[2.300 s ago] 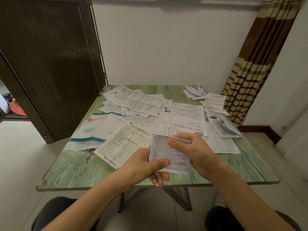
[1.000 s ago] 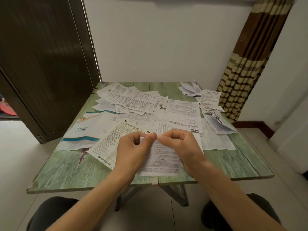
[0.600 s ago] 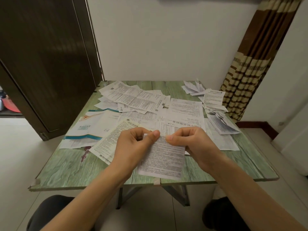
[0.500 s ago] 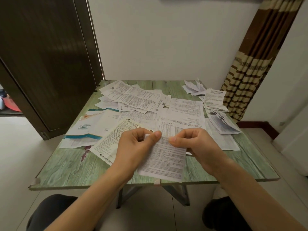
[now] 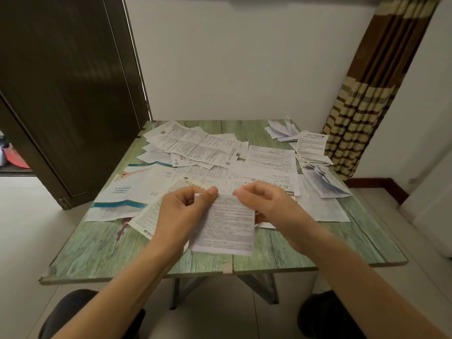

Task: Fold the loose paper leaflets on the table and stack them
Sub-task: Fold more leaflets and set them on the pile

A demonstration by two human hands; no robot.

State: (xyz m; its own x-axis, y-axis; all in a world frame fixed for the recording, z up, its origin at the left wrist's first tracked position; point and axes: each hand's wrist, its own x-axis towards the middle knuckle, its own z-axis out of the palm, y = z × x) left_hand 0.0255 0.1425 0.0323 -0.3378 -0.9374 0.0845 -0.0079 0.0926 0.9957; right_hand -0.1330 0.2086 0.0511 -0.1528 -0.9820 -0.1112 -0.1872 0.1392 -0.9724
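Observation:
I hold a small printed leaflet (image 5: pixel 225 226) upright over the near middle of the green table (image 5: pixel 97 245). My left hand (image 5: pixel 181 211) pinches its top left corner between thumb and fingers. My right hand (image 5: pixel 266 206) is at the top right corner with its fingers curled behind the right edge. Many unfolded leaflets (image 5: pixel 195 145) lie spread over the middle and left of the table. Folded leaflets sit in a stack (image 5: pixel 313 152) at the far right, with more folded ones (image 5: pixel 325 182) just in front of it.
A dark door (image 5: pixel 61 94) stands left of the table and a striped curtain (image 5: pixel 362 106) hangs at the right rear corner. Another small pile of folded papers (image 5: pixel 281 129) lies at the back edge. My knees show below the table's front edge.
Both hands lifted the leaflet's top edge and met there with thumbs nearly touching. Since then the thumbs have drawn apart along that edge toward its two corners.

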